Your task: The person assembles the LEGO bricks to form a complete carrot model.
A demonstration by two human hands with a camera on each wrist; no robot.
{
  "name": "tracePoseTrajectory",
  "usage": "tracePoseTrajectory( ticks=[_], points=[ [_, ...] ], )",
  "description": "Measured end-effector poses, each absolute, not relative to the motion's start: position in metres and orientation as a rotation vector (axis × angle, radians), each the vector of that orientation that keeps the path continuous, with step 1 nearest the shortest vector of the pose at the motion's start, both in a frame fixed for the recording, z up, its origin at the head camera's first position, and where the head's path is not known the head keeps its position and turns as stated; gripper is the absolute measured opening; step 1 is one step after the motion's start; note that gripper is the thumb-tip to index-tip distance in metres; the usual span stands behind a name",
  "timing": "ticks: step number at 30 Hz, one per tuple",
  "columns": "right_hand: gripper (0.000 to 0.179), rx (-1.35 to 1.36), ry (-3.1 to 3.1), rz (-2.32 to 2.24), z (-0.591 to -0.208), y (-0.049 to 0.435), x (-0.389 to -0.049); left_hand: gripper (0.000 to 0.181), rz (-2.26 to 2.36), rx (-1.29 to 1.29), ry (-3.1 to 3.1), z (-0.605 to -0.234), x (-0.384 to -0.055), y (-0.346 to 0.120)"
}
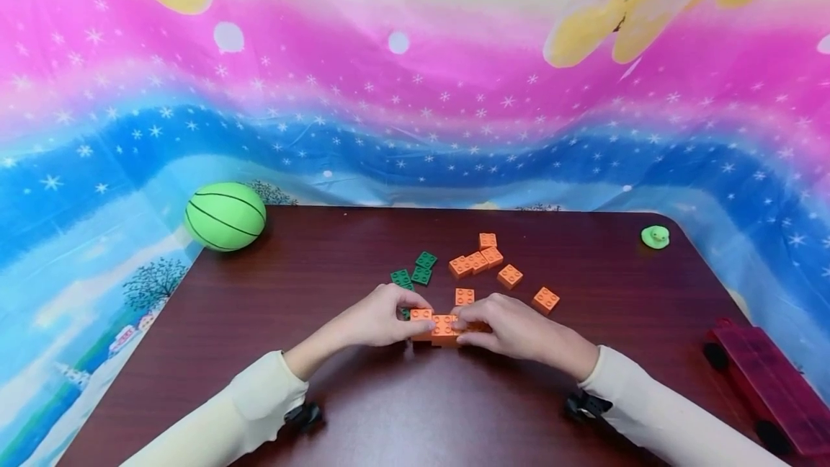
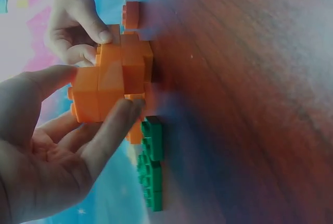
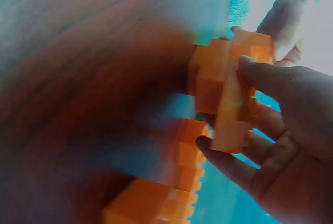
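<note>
An assembly of joined orange toy building bricks is held between both hands near the middle of the table. My left hand pinches its left end between thumb and fingers. The right hand grips the other end, its thumb pressed on a brick's side in the right wrist view. Stacked layers of the assembly show in the left wrist view, seemingly raised off the table. Just beyond the hands lies a loose orange brick. Several green bricks lie past the left hand, one partly hidden behind it.
More orange bricks lie scattered farther back on the dark brown table. A green ball sits at the back left corner, a small green duck toy at the back right. A translucent red wheeled object stands on the right.
</note>
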State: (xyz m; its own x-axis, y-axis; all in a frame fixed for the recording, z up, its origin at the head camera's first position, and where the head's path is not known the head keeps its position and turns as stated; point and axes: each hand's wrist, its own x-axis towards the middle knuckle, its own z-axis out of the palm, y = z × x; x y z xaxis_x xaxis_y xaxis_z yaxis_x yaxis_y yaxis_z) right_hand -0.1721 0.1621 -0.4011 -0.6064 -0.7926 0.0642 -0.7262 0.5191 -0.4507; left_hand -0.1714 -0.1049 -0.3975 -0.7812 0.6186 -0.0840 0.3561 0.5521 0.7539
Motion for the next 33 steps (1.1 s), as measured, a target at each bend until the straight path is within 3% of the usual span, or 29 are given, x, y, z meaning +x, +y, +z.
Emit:
tracePoseTrajectory(
  ticks=[6,8,15,22,33],
  points=[
    [0.044,-1.316,2.588,-0.531,-0.378,0.183,-0.174,0.038,0.893,0.894,2.639,-0.389,-0.168,-0.100],
    [0.048,-1.304,2.645,-0.515,-0.372,0.195,-0.179,0.043,0.889,0.932,2.673,-0.386,-0.166,-0.096],
    [0.041,-1.000,2.972,-0.353,-0.369,0.246,-0.196,0.030,0.875,1.105,2.671,-0.389,-0.163,-0.077],
    [0.036,-0.812,2.876,-0.262,-0.386,0.277,-0.200,0.020,0.887,1.166,2.635,-0.397,-0.165,-0.065],
    [0.025,-0.902,2.952,-0.375,-0.413,0.282,-0.207,0.021,0.922,1.117,2.587,-0.398,-0.169,-0.065]
  ],
)
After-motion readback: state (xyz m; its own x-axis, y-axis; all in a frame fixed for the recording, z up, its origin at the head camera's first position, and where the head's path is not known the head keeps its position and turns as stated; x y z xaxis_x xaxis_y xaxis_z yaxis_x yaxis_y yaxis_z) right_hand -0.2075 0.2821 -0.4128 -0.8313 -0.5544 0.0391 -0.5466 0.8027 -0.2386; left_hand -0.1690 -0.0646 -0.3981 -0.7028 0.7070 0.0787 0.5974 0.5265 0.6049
